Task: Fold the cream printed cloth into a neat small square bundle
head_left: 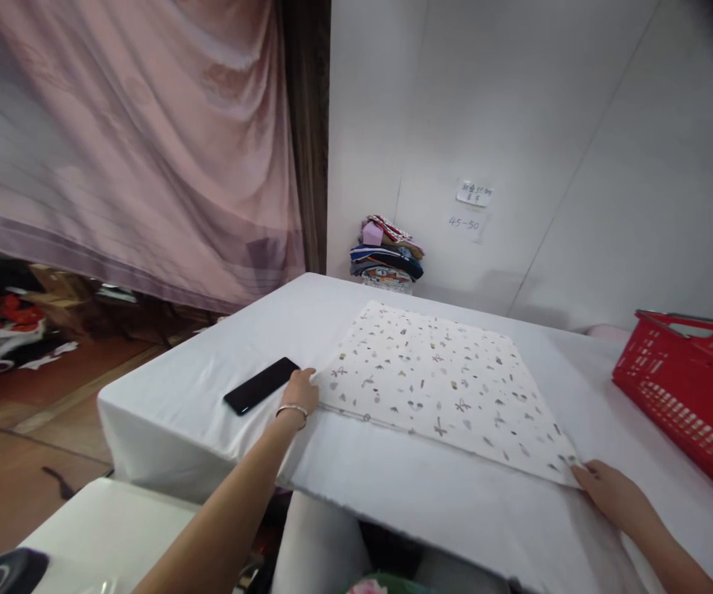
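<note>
A white cloth with a small scattered print lies flat on the white-covered table. My left hand, with a bracelet at the wrist, has its fingers closed on the near left corner of this cloth. At the near right corner, my right hand pinches the cloth's edge between thumb and fingers. Between the two hands the near edge runs fairly straight. Just left of my left hand, a black smartphone rests on the table.
A red plastic basket stands at the table's right side. Folded fabrics are stacked beyond the far edge, by the wall. A pink curtain hangs at the left. A white surface adjoins the near left.
</note>
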`<move>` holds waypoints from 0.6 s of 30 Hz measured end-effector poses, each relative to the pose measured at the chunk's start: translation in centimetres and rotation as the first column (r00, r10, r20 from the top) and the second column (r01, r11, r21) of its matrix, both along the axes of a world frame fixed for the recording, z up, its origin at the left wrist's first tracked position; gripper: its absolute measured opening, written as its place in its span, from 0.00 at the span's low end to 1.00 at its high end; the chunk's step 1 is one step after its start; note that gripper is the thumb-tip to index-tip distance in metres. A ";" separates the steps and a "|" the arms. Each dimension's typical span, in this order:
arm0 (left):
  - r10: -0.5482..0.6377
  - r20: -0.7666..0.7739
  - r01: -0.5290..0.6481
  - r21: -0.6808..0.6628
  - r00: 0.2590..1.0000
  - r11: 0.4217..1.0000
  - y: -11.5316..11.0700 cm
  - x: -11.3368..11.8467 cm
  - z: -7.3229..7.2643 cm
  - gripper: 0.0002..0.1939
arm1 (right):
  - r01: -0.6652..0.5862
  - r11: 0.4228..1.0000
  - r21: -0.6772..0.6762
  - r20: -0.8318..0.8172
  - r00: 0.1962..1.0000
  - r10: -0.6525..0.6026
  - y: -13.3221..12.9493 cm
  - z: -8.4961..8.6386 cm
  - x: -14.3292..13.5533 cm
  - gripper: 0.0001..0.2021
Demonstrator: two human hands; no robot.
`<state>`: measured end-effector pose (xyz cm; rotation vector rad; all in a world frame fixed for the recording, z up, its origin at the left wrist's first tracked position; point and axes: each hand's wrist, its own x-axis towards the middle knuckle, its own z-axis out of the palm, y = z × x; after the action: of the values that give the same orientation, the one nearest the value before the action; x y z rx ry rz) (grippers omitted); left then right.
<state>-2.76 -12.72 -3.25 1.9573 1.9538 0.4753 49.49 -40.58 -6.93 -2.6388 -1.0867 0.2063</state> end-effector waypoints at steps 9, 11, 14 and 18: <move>-0.313 -0.269 0.367 0.180 0.911 0.913 0.2 5.7 1.2 0.23 | -0.416 0.908 0.050 0.217 0.892 0.396 7.1 1.5 -7.6 0.29; -0.354 -0.255 0.383 0.073 0.900 0.921 1.0 6.2 0.3 0.27 | -0.418 0.908 -0.009 0.188 0.891 0.412 8.0 0.7 -8.3 0.29; -0.339 -0.219 0.339 -0.040 0.915 0.940 1.7 5.7 -1.3 0.32 | -0.331 0.939 -0.092 0.178 0.923 0.342 7.8 -1.4 -7.5 0.30; -0.315 -0.175 0.313 -0.039 0.933 0.949 1.9 5.0 -1.8 0.32 | -0.332 0.939 -0.088 0.218 0.914 0.343 7.2 -3.3 -6.1 0.32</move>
<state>2.27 -10.81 -5.07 2.3204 1.6856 0.2090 43.39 -33.42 -10.23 -2.5444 -1.6353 -0.0076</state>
